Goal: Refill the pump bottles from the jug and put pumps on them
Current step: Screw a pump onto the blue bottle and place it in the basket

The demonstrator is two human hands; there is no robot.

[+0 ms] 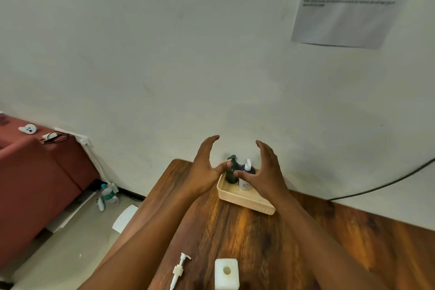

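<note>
A cream basket (pixel 244 200) stands near the far edge of the wooden table (pixel 259 238). In it stand a dark green pump bottle (pixel 231 172) and a blue-and-white pump bottle (pixel 246 178), both with pumps on. My left hand (pixel 206 167) and my right hand (pixel 267 172) hover over the basket, one on each side of the bottles, fingers spread and holding nothing. Near me on the table lie a loose white pump (pixel 179 269) and a white square bottle (pixel 226 273) with an uncovered mouth. I see no jug.
A white wall rises just behind the table, with a printed sheet (pixel 348 2) taped at upper right and a black cable (pixel 386 186) hanging at right. Left of the table are a red sofa (pixel 35 183) and water bottles (pixel 108 194) on the floor.
</note>
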